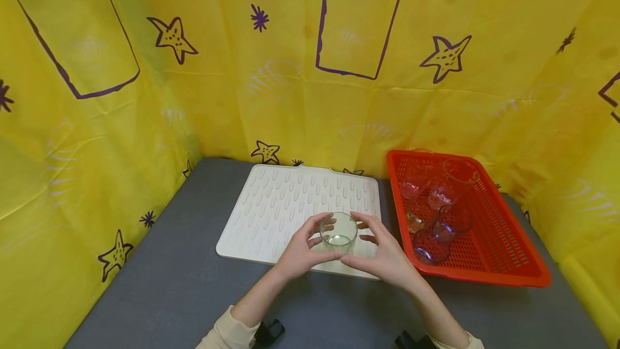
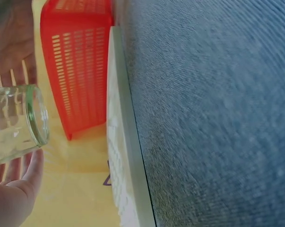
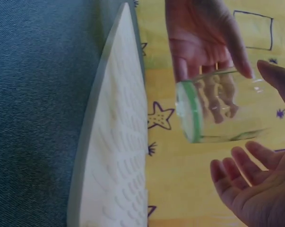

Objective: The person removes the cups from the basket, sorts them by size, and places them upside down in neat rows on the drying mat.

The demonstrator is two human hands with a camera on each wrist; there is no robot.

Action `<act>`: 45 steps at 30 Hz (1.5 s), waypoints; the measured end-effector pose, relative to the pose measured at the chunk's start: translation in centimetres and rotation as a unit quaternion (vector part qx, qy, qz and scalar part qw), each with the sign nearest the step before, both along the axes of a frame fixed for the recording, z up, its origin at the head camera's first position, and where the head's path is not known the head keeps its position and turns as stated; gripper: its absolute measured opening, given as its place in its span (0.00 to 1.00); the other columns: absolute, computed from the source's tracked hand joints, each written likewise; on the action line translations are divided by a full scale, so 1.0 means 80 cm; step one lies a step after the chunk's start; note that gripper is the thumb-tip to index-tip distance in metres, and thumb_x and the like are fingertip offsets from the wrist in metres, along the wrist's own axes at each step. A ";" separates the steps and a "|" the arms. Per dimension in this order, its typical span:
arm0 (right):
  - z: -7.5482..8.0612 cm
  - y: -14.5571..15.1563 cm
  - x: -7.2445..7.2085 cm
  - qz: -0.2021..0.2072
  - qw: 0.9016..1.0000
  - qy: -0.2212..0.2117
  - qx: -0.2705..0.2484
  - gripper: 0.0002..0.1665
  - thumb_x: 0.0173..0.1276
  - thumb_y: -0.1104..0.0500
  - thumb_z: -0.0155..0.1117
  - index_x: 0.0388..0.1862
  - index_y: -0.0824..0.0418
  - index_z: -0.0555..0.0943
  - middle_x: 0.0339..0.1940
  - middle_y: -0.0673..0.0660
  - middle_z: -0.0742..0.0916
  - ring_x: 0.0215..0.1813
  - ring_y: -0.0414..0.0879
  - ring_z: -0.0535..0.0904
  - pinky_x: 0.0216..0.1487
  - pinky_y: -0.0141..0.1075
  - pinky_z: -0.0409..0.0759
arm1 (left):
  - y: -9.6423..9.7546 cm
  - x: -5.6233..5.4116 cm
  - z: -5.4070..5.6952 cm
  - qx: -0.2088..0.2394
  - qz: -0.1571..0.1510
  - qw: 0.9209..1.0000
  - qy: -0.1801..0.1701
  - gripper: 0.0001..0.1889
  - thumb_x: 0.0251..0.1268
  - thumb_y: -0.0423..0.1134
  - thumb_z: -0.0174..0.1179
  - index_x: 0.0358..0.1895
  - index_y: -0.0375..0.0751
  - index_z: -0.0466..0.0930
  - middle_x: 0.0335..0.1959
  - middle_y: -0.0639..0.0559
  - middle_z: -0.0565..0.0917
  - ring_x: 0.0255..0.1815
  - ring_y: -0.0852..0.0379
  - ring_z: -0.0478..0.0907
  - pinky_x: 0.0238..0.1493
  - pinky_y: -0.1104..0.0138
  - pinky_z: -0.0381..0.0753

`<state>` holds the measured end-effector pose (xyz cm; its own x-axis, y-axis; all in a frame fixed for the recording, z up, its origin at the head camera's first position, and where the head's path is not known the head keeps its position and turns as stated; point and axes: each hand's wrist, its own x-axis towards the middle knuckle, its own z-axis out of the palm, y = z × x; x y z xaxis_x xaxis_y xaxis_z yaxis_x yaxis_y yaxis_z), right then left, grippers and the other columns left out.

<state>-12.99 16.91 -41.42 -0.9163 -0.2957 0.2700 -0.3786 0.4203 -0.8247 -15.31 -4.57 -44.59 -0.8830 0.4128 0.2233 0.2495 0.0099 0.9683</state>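
Observation:
A clear drinking glass [image 1: 339, 229] with a greenish tint is held upright over the front part of a white ribbed drying mat [image 1: 286, 206]. From its left side my left hand [image 1: 296, 255] grips it, thumb in front and fingers curled round the side. My right hand [image 1: 388, 258] cups the opposite side, fingers bent round it and thumb near the left thumb. Seen from the left wrist, the glass [image 2: 10, 125] is raised above the mat's level. In the right wrist view its thick green base [image 3: 195, 113] shows, with the left fingers visible through the wall.
To the right stands a red perforated plastic basket [image 1: 504, 252] with several clear glasses [image 1: 454, 220] in it, some leaning on each other. Basket and mat sit on a dark grey tabletop [image 1: 179, 273]. Yellow patterned cloth [image 1: 286, 101] hangs behind and at both sides.

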 end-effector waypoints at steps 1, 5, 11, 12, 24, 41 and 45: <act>-0.002 0.000 -0.001 0.002 1.000 -0.002 0.001 0.50 0.48 0.51 0.82 0.69 0.49 0.68 0.63 0.51 0.75 0.60 0.47 0.72 0.58 0.48 0.77 | 0.000 -0.001 0.001 0.016 -0.003 1.000 -0.012 0.40 0.54 0.33 0.73 0.70 0.48 0.63 0.65 0.48 0.73 0.67 0.52 0.69 0.65 0.54 0.70; -0.010 -0.004 -0.003 -0.002 1.000 -0.009 0.000 0.49 0.47 0.52 0.82 0.68 0.51 0.69 0.62 0.51 0.76 0.59 0.46 0.72 0.57 0.47 0.77 | -0.001 -0.002 0.004 0.083 -0.014 0.995 -0.059 0.39 0.56 0.29 0.70 0.71 0.42 0.60 0.67 0.43 0.71 0.68 0.47 0.67 0.66 0.51 0.67; -0.012 -0.015 -0.002 -0.028 0.999 -0.008 -0.017 0.48 0.47 0.58 0.83 0.67 0.56 0.70 0.59 0.54 0.78 0.57 0.50 0.74 0.56 0.48 0.78 | 0.001 -0.002 0.007 0.159 -0.032 0.980 -0.116 0.38 0.59 0.29 0.66 0.72 0.38 0.57 0.69 0.40 0.67 0.70 0.44 0.64 0.63 0.58 0.71; -0.013 -0.016 -0.003 -0.033 0.999 -0.009 -0.019 0.47 0.47 0.59 0.83 0.67 0.56 0.70 0.59 0.55 0.78 0.57 0.50 0.74 0.56 0.48 0.78 | 0.002 -0.002 0.007 0.167 -0.034 0.978 -0.123 0.38 0.59 0.29 0.66 0.72 0.39 0.57 0.69 0.40 0.66 0.70 0.44 0.64 0.62 0.59 0.72; -0.015 -0.015 -0.007 -0.044 0.999 -0.004 -0.023 0.44 0.48 0.58 0.82 0.64 0.56 0.73 0.56 0.53 0.81 0.57 0.49 0.76 0.56 0.51 0.78 | 0.004 0.000 0.008 0.211 -0.057 0.963 -0.156 0.39 0.60 0.31 0.65 0.72 0.38 0.54 0.71 0.35 0.61 0.71 0.44 0.61 0.62 0.61 0.72; -0.001 -0.002 -0.002 -0.005 0.989 0.107 0.098 0.45 0.45 0.52 0.84 0.63 0.52 0.74 0.57 0.47 0.79 0.53 0.40 0.75 0.49 0.38 0.81 | -0.028 -0.016 0.022 0.030 -0.082 0.993 -0.074 0.39 0.58 0.38 0.69 0.71 0.40 0.61 0.67 0.45 0.68 0.65 0.47 0.67 0.63 0.54 0.72; -0.003 -0.002 -0.001 0.005 0.990 0.105 0.090 0.45 0.45 0.53 0.84 0.63 0.55 0.75 0.58 0.47 0.79 0.55 0.41 0.75 0.49 0.38 0.81 | -0.030 -0.017 0.019 0.019 -0.085 0.993 -0.080 0.37 0.58 0.37 0.70 0.70 0.38 0.62 0.66 0.45 0.70 0.64 0.47 0.69 0.61 0.58 0.74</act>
<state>-13.06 16.78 -41.63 -0.8419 -0.3659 0.3966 -0.5393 0.5485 -0.6389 -16.69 -6.94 -43.06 -0.8273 0.5521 0.1038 0.0866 -0.0572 0.9946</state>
